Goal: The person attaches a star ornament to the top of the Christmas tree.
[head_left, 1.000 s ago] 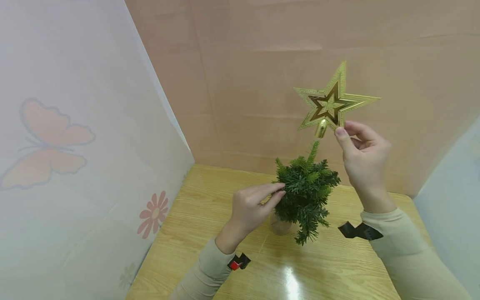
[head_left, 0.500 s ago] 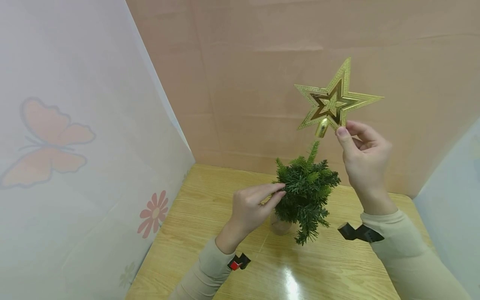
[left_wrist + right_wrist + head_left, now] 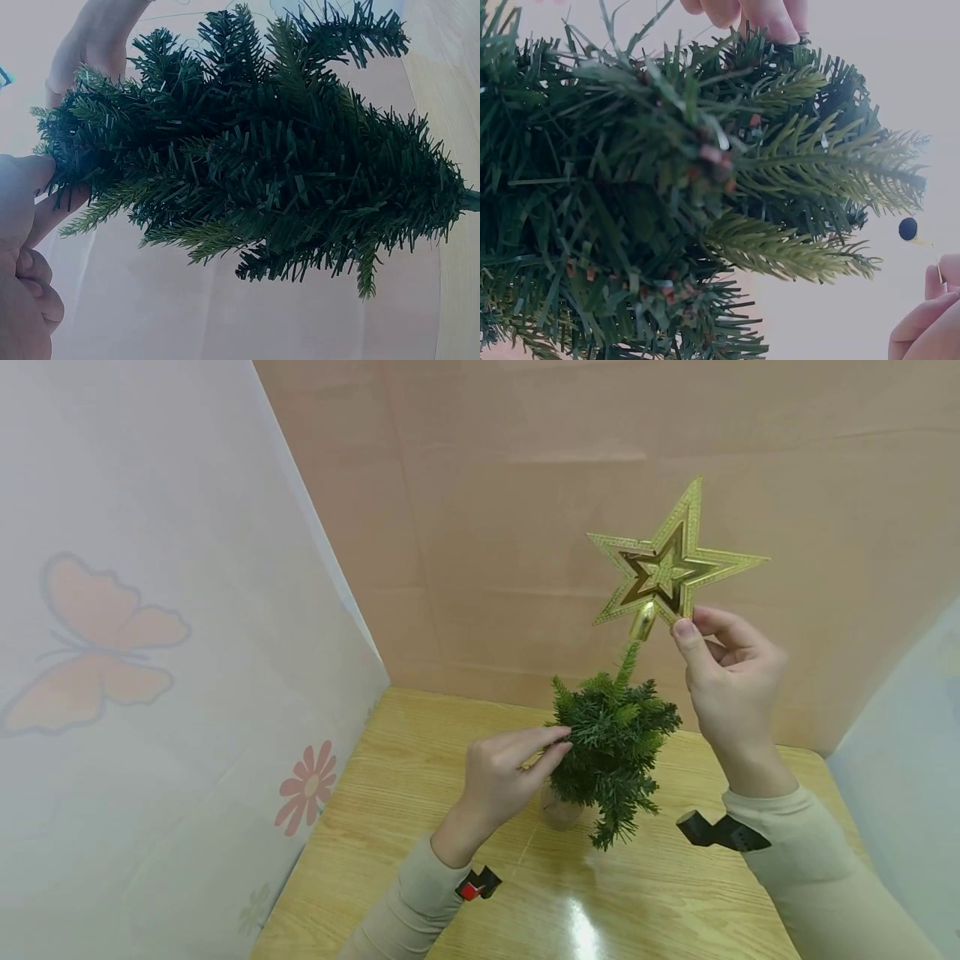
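Standing on the wooden table (image 3: 420,827), the small green tree (image 3: 611,747) sits at 4 o'clock of centre, its branch pinched by the left hand (image 3: 498,777). Just above, at 1 o'clock, the gold star (image 3: 667,568) hovers with its socket at the top sprig, clamped by the right hand (image 3: 731,681). An off-line push could bend the sprig or tip the tree.

tree's pot (image 3: 558,814) half hidden, forearms cut off
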